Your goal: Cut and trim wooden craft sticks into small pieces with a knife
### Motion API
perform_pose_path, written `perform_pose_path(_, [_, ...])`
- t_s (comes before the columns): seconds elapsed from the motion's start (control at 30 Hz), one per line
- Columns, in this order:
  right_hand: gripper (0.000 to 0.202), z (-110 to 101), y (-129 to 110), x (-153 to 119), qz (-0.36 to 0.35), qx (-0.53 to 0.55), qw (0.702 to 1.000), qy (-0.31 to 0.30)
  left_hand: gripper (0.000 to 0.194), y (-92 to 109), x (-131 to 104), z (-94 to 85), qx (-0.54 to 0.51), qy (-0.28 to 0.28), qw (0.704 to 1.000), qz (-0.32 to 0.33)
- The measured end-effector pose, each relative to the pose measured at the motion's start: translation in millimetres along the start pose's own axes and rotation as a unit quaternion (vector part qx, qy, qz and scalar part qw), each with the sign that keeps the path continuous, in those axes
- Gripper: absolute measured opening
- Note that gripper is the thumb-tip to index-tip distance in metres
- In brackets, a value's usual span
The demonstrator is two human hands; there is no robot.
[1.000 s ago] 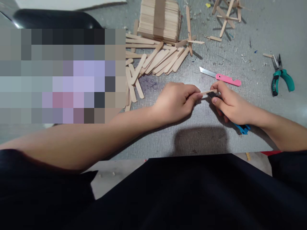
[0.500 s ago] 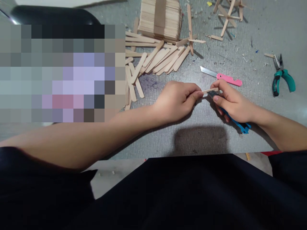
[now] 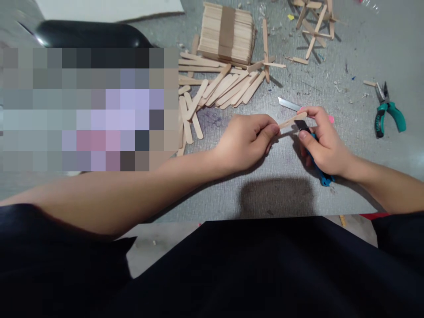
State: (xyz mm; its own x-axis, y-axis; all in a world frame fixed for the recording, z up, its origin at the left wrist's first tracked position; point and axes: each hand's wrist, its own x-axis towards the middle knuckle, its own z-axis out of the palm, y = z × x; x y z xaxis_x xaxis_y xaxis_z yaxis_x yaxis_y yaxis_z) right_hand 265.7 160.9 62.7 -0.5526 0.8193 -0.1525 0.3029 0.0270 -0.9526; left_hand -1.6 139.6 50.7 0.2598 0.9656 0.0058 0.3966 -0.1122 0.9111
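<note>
Between thumb and fingers, my left hand point(image 3: 250, 137) pinches one end of a wooden craft stick point(image 3: 291, 120), which slants up to the right. My right hand point(image 3: 327, 143) is closed around a blue utility knife point(image 3: 318, 165). The knife's dark blade point(image 3: 301, 125) lies just below the stick's far part; whether they touch I cannot tell. My right index finger reaches the stick's far tip. Behind that hand a pink folding knife point(image 3: 289, 104) lies opened on the table, its handle partly hidden by my fingers.
Loose craft sticks point(image 3: 228, 88) are heaped beyond my left hand, with a banded bundle point(image 3: 227, 33) behind them. Joined stick pieces point(image 3: 314, 33) stand at the back. Teal-handled pliers point(image 3: 387, 112) lie at the right. A pixelated block hides the left side, below a black rounded object point(image 3: 89, 33).
My right hand and the utility knife have turned, and the blade has drawn away from my left hand. More of the craft stick shows now. The whole view has shifted slightly.
</note>
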Motion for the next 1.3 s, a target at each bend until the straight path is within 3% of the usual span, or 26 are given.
perform_pose_path(0.2, [0.061, -13.8, 8.9, 1.3, -0.074, -0.23, 0.96, 0.14, 0.03, -2.4, -0.7, 2.1, -0.031, 0.035, 0.999, -0.009])
perform_pose_path(0.4, [0.048, -13.3, 18.2, 6.4, -0.155, -0.297, 0.915, 0.225, 0.03, -6.5, -0.3, 3.1, -0.029, 0.05, 0.998, 0.013])
perform_pose_path(0.57, [0.03, -23.6, 20.5, 17.1, -0.141, -0.354, 0.9, 0.213, 0.03, -11.4, 1.7, 4.3, -0.061, 0.056, 0.996, 0.029])
perform_pose_path(0.7, [0.026, -32.9, 17.2, 27.7, -0.07, -0.497, 0.848, 0.168, 0.028, -12.5, 3.1, 4.7, -0.078, 0.055, 0.995, 0.035])
perform_pose_path(0.8, [0.018, -33.9, 18.2, 32.8, -0.019, -0.52, 0.842, 0.143, 0.027, -13.3, 3.3, 5.1, -0.092, 0.049, 0.994, 0.033])
perform_pose_path(0.97, [0.004, -37.3, 26.3, 35.1, 0.008, -0.481, 0.864, 0.152, 0.027, -19.0, 4.2, 7.8, -0.119, 0.057, 0.99, 0.043])
perform_pose_path(1.07, [0.005, -40.9, 29.7, 35.0, -0.018, -0.414, 0.891, 0.187, 0.028, -24.0, 4.4, 9.2, -0.118, 0.068, 0.99, 0.043])
perform_pose_path(1.2, [0.03, -33.5, 14.0, 25.1, -0.102, -0.129, 0.958, 0.234, 0.04, -29.0, 3.2, 8.8, -0.119, 0.068, 0.99, 0.046])
perform_pose_path(1.3, [0.042, -13.0, -10.3, 5.6, -0.061, 0.081, 0.985, 0.139, 0.051, -30.8, 2.7, 9.5, -0.141, 0.038, 0.988, 0.059])
